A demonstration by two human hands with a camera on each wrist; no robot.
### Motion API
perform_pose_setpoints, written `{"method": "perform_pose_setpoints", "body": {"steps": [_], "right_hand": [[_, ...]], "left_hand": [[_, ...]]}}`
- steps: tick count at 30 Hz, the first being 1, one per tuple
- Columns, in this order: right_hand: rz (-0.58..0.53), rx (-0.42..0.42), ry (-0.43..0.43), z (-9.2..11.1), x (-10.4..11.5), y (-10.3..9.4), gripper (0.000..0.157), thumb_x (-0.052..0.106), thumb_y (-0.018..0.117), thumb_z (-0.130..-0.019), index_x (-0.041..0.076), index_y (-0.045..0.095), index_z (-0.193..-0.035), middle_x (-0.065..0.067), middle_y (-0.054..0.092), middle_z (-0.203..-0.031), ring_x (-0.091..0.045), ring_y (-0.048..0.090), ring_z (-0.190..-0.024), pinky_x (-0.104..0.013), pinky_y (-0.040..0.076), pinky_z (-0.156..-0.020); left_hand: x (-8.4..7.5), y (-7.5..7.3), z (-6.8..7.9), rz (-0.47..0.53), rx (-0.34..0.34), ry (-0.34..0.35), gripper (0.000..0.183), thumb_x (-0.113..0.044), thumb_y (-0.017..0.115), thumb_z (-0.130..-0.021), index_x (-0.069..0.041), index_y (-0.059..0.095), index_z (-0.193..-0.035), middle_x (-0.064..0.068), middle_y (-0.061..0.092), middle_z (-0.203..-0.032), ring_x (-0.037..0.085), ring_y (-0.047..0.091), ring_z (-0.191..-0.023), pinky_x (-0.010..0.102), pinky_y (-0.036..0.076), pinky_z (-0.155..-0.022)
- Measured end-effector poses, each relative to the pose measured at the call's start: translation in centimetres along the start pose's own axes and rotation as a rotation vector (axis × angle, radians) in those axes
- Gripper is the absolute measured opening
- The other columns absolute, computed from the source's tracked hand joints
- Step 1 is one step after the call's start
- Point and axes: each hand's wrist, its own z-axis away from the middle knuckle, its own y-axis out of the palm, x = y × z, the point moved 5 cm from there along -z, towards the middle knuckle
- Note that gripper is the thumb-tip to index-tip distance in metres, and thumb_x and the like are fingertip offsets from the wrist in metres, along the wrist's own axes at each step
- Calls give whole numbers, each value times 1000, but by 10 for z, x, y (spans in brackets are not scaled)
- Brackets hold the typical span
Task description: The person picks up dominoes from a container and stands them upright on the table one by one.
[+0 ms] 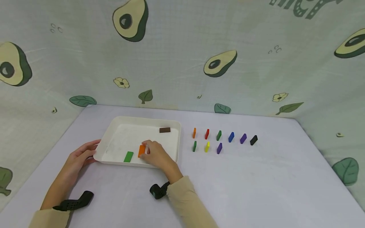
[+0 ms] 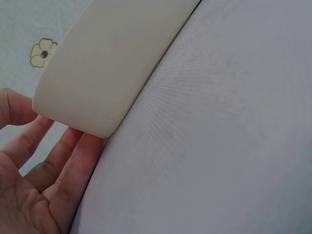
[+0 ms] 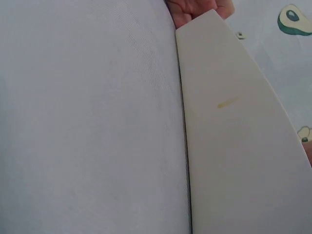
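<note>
In the head view my right hand [image 1: 158, 155] reaches into the white tray [image 1: 109, 133]. It pinches an orange domino [image 1: 141, 150] between thumb and index finger, one at each end. Left of that, a green domino [image 1: 128, 156] lies near the tray's front wall. A dark brown domino [image 1: 164, 130] is by the back right corner inside. My left hand [image 1: 81, 155] is at the tray's left end, fingers extended against the outer wall. The left wrist view shows those fingers [image 2: 63, 156] touching the end wall, with the thumb by the rim.
Right of the tray, several dominoes stand on edge in two rows, among them a red domino [image 1: 207, 134], a yellow domino [image 1: 207, 147] and a black domino [image 1: 253, 140]. A white cloth covers the table [image 1: 256, 190]. A patterned curtain [image 1: 176, 63] hangs behind.
</note>
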Motion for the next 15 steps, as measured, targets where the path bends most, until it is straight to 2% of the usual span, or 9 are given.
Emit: {"method": "perform_pose_setpoints", "body": {"steps": [9, 15], "right_hand": [[48, -30, 84, -7, 0, 0, 41, 11, 68, -83, 8, 59, -122, 0, 49, -75, -11, 44, -68, -18, 36, -58], [52, -12, 99, -8, -1, 2, 41, 11, 69, -82, 9, 60, -122, 0, 48, -74, -11, 44, -68, -19, 35, -58]], "left_hand": [[0, 0, -1, 40, 11, 11, 38, -23, 52, -95, -17, 50, -133, -27, 57, -113, -5, 59, -90, 13, 50, -71], [1, 0, -1, 11, 1, -2, 41, -27, 53, -95, -17, 49, -134, -27, 56, -113, -6, 59, -89, 12, 49, -71]]}}
